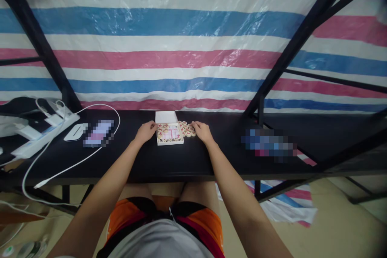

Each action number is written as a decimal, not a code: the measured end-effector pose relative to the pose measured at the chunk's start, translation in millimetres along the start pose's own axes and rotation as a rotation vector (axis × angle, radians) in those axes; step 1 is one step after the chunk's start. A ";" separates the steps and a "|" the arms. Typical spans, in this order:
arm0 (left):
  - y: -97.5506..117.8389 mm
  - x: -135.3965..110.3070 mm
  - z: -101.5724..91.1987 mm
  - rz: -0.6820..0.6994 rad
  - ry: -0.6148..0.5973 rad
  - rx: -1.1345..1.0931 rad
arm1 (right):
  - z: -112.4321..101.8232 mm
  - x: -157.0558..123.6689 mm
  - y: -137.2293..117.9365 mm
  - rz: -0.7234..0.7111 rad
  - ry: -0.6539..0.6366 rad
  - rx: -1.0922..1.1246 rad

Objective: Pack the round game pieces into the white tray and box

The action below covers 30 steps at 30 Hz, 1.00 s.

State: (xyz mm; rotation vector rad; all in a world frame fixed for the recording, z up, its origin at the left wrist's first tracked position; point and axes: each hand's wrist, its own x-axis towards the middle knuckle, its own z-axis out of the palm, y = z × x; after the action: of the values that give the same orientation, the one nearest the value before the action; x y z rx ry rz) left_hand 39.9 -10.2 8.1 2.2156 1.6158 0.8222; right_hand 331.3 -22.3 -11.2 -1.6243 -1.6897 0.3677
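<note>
A small white box [170, 142] lies on the dark table with its lid flap [166, 117] folded back behind it. Round Chinese chess pieces [163, 129] with red and dark characters line its left and front parts; pink-and-white paper shows in the rest. My left hand [147, 131] is closed at the box's left edge, its fingertips against the side. Just right of the box, more loose Chinese chess pieces [187, 130] lie in a cluster. My right hand [202, 131] is at that cluster's right side, fingers pinched on a piece that they mostly hide.
On the left lie a phone [99, 133], a white flat device [76, 132], a power strip [45, 137] and a looping white cable [72, 164]. A blurred-out object [269, 144] lies on the right. Black metal frame bars [278, 64] slant up before a striped plastic sheet [169, 24].
</note>
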 end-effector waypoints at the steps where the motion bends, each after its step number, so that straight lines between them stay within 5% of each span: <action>1: 1.0 -0.1 -0.6 0.023 0.027 -0.014 | 0.4 -0.1 0.0 -0.002 -0.002 0.009; 7: 3.2 -1.2 -2.5 0.229 -0.033 -0.012 | 0.0 -0.2 0.6 0.035 0.059 0.075; 30: 5.6 -3.2 -1.9 0.354 -0.076 -0.048 | 5.0 1.8 6.9 0.056 0.114 0.181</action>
State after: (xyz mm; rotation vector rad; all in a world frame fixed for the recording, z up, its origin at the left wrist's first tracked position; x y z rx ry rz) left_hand 42.5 -15.2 11.7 2.5031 1.1727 0.8408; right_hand 333.2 -18.1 -18.7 -1.5323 -1.4838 0.4347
